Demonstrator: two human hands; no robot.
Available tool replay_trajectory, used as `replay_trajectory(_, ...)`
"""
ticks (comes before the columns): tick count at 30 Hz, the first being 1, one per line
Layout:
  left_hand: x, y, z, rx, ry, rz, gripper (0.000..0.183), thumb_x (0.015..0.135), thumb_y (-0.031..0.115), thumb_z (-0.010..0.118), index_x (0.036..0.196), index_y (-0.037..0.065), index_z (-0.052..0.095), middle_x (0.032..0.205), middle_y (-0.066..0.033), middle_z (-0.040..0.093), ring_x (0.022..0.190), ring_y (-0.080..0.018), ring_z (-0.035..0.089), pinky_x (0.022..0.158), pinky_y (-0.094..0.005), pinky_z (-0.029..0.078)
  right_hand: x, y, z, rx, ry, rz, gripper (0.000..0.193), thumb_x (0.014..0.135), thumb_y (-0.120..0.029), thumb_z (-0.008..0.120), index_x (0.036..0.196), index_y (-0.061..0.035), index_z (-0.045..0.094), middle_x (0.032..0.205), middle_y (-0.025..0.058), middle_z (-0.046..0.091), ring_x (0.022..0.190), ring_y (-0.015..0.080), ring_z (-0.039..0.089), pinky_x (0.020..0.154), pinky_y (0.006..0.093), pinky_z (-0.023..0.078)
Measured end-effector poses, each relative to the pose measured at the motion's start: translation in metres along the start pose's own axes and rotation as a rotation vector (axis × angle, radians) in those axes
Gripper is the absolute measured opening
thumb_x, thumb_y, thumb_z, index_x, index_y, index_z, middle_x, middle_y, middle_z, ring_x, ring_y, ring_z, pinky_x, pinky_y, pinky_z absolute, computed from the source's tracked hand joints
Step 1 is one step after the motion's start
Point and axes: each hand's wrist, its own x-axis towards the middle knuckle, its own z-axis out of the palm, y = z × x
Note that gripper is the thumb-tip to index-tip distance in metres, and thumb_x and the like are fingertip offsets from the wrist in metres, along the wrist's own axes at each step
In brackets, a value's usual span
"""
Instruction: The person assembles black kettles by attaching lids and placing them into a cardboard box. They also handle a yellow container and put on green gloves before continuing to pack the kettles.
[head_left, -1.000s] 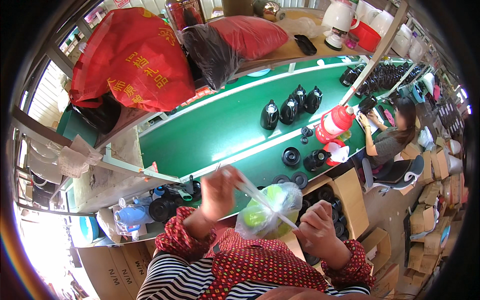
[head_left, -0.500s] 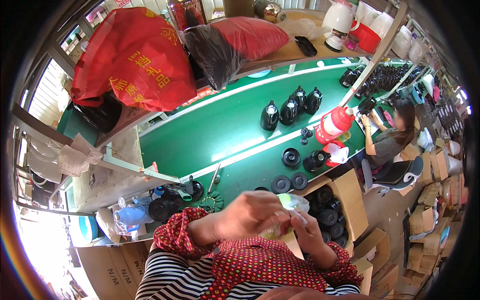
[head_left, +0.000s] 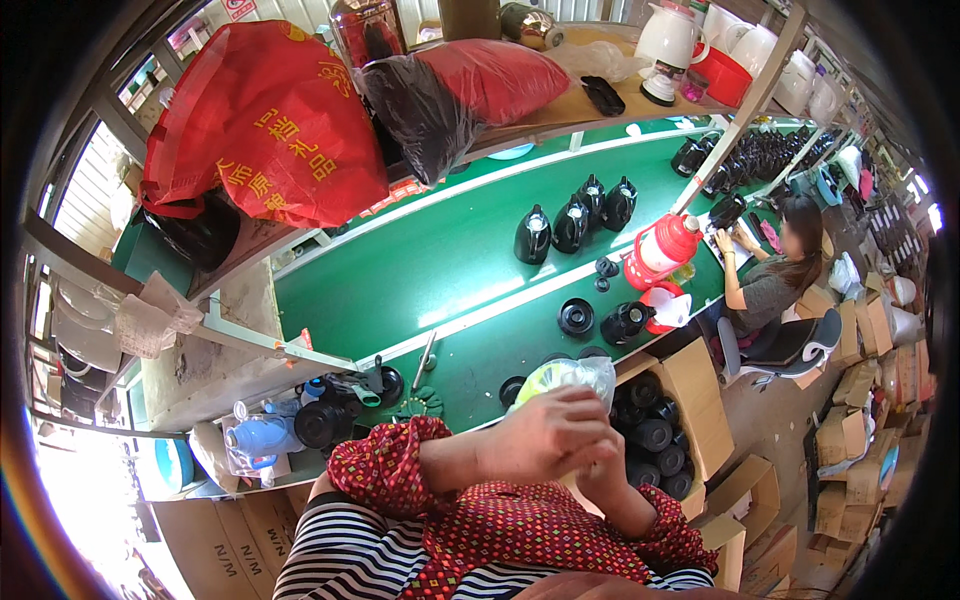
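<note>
Plastic bag (head_left: 596, 374), with a yellow-green thing (head_left: 545, 382) inside, is seen just past the left hand (head_left: 548, 437), by the edge of the green table (head_left: 470, 372). Both hands are curled together, the right hand (head_left: 606, 478) lower; what is pinched cannot be told. If pulled hard, the bag could be ripped. If let slip, it could be dropped into the open box (head_left: 702, 405). More room is found at left.

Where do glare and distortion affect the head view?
In the head view, white glare streaks the green table; at its lower left, brightness washes out detail; across its top, the shelf bows; at its centre, the clear bag has a pale sheen.
</note>
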Motion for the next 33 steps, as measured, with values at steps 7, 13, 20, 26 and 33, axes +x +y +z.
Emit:
replay_trajectory(7, -0.026, -0.060, 0.015, 0.265, -0.047, -0.172, 0.029, 0.100, 0.032, 0.057, 0.092, 0.006, 0.066, 0.089, -0.0129, 0.066, 0.089, -0.0333, 0.065, 0.084, -0.0462, 0.050, 0.000, -0.001, -0.006, 0.027, -0.084, 0.154, 0.016, 0.099, -0.010, 0.060, 0.100, 0.0039, 0.067, 0.094, 0.0179, 0.069, 0.081, 0.0308, 0.071, 0.071, 0.0337, 0.054)
replay_trajectory(13, -0.045, -0.052, 0.026, 0.236, 0.121, -0.453, 0.043, 0.098, 0.027, 0.064, 0.064, 0.003, 0.055, 0.063, -0.0158, 0.056, 0.057, -0.0353, 0.058, 0.052, -0.0436, 0.046, 0.000, 0.006, -0.030, 0.413, -0.333, 0.666, 0.027, 0.105, -0.017, 0.054, 0.095, 0.0017, 0.071, 0.080, 0.0106, 0.070, 0.069, 0.0151, 0.065, 0.064, 0.0285, 0.052)
replay_trajectory(20, -0.052, -0.020, 0.025, -0.053, 0.140, -0.400, 0.028, 0.094, 0.018, 0.070, 0.072, 0.001, 0.065, 0.064, -0.0158, 0.058, 0.060, -0.0335, 0.058, 0.056, -0.0398, 0.048, 0.001, 0.008, -0.016, 0.797, -0.104, 0.835, 0.027, 0.104, -0.019, 0.058, 0.103, 0.0047, 0.070, 0.088, 0.0120, 0.073, 0.073, 0.0173, 0.069, 0.067, 0.0274, 0.055)
replay_trajectory(26, -0.053, -0.026, 0.009, -0.025, 0.090, -0.536, 0.012, 0.097, 0.013, 0.063, 0.104, 0.004, 0.067, 0.104, -0.0107, 0.067, 0.102, -0.0252, 0.062, 0.076, -0.0355, 0.057, 0.004, 0.007, -0.025, 0.617, -0.279, 0.738, 0.013, 0.091, -0.002, 0.071, 0.100, 0.0077, 0.072, 0.088, 0.0127, 0.075, 0.083, 0.0173, 0.073, 0.077, 0.0284, 0.059)
replay_trajectory(33, -0.064, -0.036, 0.036, -0.184, 0.017, -0.608, 0.020, 0.101, 0.010, 0.050, 0.112, 0.000, 0.063, 0.104, -0.0134, 0.064, 0.098, -0.0297, 0.063, 0.088, -0.0356, 0.050, 0.006, -0.012, -0.015, 0.194, -0.261, 0.399, 0.008, 0.083, 0.003, 0.071, 0.091, 0.0001, 0.073, 0.086, 0.0125, 0.074, 0.082, 0.0192, 0.073, 0.074, 0.0298, 0.057)
